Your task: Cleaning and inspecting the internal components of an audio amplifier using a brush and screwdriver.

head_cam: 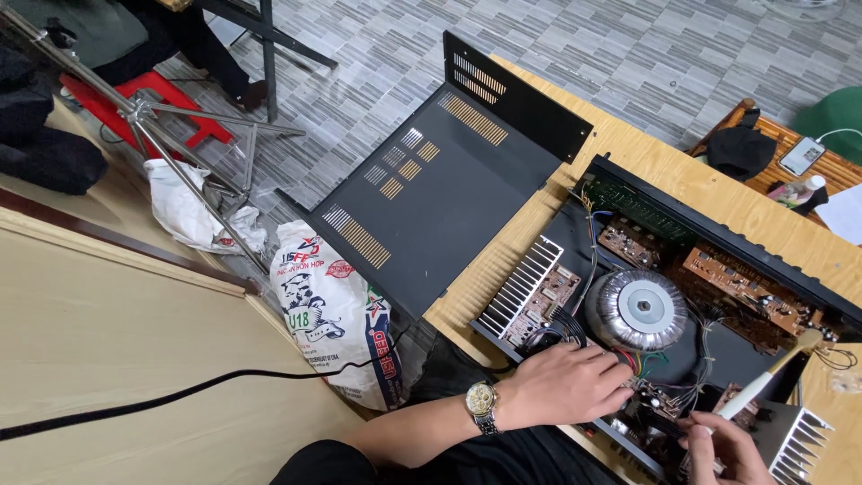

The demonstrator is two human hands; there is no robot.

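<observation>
Looking down from my head camera, I am resting my left hand (566,384) flat on the open amplifier chassis (669,296), which is lying on the wooden table (763,220). My left fingers (615,368) are lying loosely extended and close together, gripping nothing; their tips are touching the bundle of coloured wires (642,364) just below the round silver transformer (639,310). A wristwatch (481,401) is sitting on that wrist.

My right hand (723,447) is sitting at the bottom edge of the view, near the front of the chassis. Its fingers are curling in tight around the white handle of a small brush (772,373), which is slanting up and to the right, its pale bristle end hovering over the brown circuit boards (745,287). Just beside this hand, a finned silver heatsink (795,440) is standing at the chassis corner.

A second heatsink (519,286) is lining the left side of the chassis. The removed black cover (440,193) is lying half off the table's far-left edge, well apart from both hands. On the floor below, a printed white sack (337,310) is leaning near a metal tripod (171,148).
</observation>
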